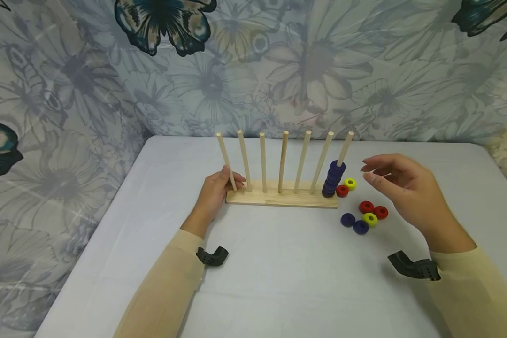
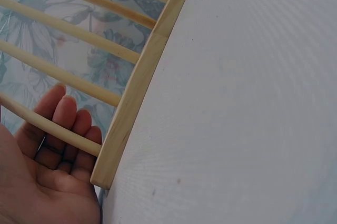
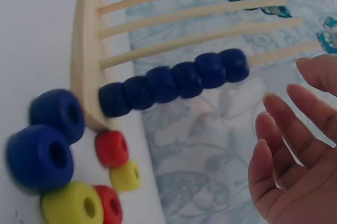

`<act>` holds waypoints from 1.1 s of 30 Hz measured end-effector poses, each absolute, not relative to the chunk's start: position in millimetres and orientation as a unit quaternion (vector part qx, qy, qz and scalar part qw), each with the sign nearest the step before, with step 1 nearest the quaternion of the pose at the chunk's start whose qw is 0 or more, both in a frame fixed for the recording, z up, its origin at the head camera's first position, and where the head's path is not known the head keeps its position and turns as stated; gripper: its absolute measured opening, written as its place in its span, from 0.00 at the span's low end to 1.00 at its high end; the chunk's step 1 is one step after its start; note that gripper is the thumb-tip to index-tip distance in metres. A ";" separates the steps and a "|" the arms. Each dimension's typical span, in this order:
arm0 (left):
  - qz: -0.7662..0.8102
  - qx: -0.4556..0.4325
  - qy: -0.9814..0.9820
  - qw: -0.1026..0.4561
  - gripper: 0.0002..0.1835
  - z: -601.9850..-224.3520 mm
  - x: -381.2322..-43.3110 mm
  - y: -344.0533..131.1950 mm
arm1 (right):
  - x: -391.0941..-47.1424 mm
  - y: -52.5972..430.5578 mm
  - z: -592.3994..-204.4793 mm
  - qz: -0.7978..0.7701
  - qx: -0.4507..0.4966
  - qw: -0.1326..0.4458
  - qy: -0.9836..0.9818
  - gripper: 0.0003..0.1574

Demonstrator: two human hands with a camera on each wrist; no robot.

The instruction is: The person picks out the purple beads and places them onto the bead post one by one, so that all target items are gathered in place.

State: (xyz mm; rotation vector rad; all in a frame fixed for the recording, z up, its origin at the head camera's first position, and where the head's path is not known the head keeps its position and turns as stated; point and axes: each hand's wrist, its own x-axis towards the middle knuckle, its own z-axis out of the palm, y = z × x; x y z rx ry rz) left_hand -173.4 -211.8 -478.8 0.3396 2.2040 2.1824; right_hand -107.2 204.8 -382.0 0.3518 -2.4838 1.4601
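Note:
A wooden peg rack stands on the white table, its upright pegs in one row. My left hand holds the leftmost peg low down, with the fingers bent behind it and the thumb at its near side. Several dark blue beads are stacked on the rightmost peg, whose upper end is bare. To the right of that stack my right hand hovers with relaxed, slightly bent fingers and nothing between them. In the right wrist view, its fingertips are apart from the stacked beads.
Loose beads lie right of the rack: a red bead and a yellow bead by its end, then two red ones, a second yellow bead and two blue beads nearer me. Flowered cloth hangs behind the table.

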 end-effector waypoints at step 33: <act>0.702 0.099 0.706 0.017 0.48 -477.8 -173.0 -212.9 | -107.9 236.0 -471.3 0.426 0.141 -0.022 -0.894 0.23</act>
